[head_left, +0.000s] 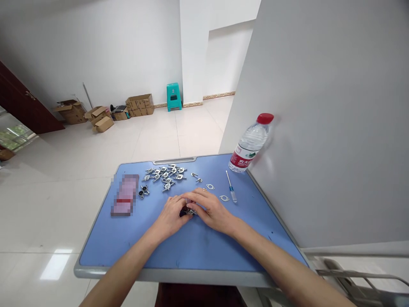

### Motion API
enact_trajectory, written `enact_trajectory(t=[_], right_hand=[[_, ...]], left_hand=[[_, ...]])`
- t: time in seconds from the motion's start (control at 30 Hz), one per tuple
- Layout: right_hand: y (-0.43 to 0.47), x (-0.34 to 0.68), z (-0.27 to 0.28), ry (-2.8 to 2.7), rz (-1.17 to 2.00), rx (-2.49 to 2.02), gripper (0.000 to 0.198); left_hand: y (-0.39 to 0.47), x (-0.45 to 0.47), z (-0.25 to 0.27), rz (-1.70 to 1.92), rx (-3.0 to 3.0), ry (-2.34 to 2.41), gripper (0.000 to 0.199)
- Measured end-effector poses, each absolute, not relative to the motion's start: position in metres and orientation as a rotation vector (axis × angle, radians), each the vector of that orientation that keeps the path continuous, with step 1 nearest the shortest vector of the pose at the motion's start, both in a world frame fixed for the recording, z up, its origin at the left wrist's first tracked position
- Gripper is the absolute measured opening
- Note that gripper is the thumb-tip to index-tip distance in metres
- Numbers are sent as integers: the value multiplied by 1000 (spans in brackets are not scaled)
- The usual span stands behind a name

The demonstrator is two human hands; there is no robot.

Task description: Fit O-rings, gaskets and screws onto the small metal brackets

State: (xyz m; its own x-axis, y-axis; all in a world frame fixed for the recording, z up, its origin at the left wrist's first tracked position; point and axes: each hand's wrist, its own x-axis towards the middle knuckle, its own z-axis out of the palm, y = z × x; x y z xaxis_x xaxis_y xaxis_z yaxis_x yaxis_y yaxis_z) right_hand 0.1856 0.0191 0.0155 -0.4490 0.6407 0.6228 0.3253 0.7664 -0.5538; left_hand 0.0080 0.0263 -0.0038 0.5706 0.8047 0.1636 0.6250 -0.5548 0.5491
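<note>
My left hand (171,214) and my right hand (211,209) meet over the middle of the table, fingers curled closed. Between them is a small metal fitting (192,211) with a dark part, mostly hidden by the fingers. Beyond my hands lies a cluster of similar silver metal fittings (166,174), with levers or stems sticking out. Two oval metal plates with holes lie near my right hand, one plate (210,186) farther off and another plate (224,198) closer. A screwdriver (231,189) with a clear and blue handle rests to their right.
A water bottle (251,147) with a red cap stands at the table's back right, beside a grey wall panel. On the left lie a pixelated pink rectangular item (125,194) and dark-and-silver parts (143,192). Cardboard boxes (139,105) and a teal stool (174,96) stand along the far wall.
</note>
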Motion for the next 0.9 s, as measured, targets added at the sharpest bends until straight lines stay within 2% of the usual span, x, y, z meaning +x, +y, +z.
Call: enact_trajectory(t=[0.9], right_hand=[[14, 181, 12, -1881, 344, -856, 20]], left_hand=[[23, 11, 0, 542, 2428, 1218, 11]])
